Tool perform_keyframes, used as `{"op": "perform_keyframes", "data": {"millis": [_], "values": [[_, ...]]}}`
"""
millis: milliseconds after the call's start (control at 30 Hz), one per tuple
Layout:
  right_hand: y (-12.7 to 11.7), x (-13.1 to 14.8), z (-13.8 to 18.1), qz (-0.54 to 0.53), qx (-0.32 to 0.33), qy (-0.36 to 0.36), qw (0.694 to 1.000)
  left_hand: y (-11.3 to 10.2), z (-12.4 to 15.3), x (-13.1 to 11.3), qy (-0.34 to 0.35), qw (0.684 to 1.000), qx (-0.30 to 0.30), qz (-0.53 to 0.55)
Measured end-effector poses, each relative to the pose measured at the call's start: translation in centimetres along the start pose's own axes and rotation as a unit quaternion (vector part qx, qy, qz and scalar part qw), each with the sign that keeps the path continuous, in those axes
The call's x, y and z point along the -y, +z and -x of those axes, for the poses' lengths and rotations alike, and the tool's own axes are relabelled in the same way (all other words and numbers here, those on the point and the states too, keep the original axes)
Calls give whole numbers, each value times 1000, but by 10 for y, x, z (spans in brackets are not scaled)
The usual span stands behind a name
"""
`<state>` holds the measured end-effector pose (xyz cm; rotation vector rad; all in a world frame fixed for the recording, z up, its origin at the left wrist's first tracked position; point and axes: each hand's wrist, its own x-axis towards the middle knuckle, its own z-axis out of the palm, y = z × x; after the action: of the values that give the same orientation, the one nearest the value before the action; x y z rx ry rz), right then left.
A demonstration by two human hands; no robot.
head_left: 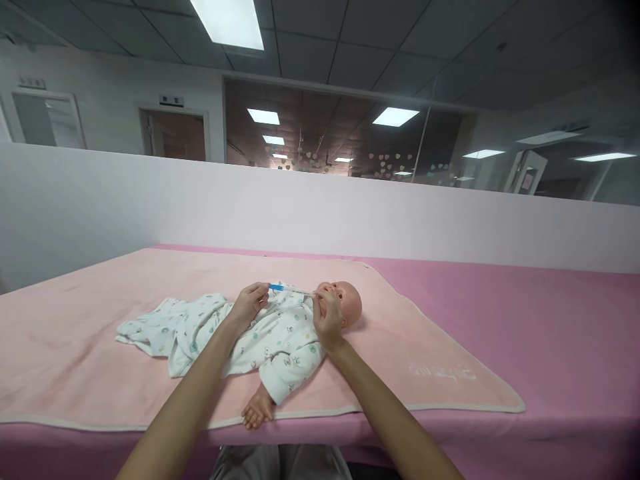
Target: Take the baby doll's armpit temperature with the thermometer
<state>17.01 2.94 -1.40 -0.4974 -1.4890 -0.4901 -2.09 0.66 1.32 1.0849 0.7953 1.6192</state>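
Note:
A baby doll (293, 333) in a white printed sleepsuit lies on its back, its bald head (353, 303) to the right. Above its chest and chin, a thin clear stick with a blue end (276, 287) is held level between my hands. My left hand (250, 305) pinches the blue end, fingers curled. At the other end, my right hand (327, 320) is closed on the clear tip, close to the doll's mouth and covering part of its face. One doll hand (259, 405) lies near the front edge of the bed.
Under the doll is a peach blanket (440, 347) with a pale border, spread over a pink sheet (565, 347). A low white partition (320, 213) runs behind the bed. Beyond it are a glass window (325, 133) and a doorway (177, 135).

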Motion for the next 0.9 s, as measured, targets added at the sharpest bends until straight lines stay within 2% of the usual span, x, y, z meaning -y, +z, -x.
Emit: {"op": "perform_keyframes", "data": {"millis": [433, 900], "values": [[1, 0, 4, 1, 11, -1, 1000, 1, 2, -2, -7, 999, 31, 29], [-3, 4, 0, -13, 26, -1, 1000, 4, 3, -3, -1, 999, 28, 15]]}}
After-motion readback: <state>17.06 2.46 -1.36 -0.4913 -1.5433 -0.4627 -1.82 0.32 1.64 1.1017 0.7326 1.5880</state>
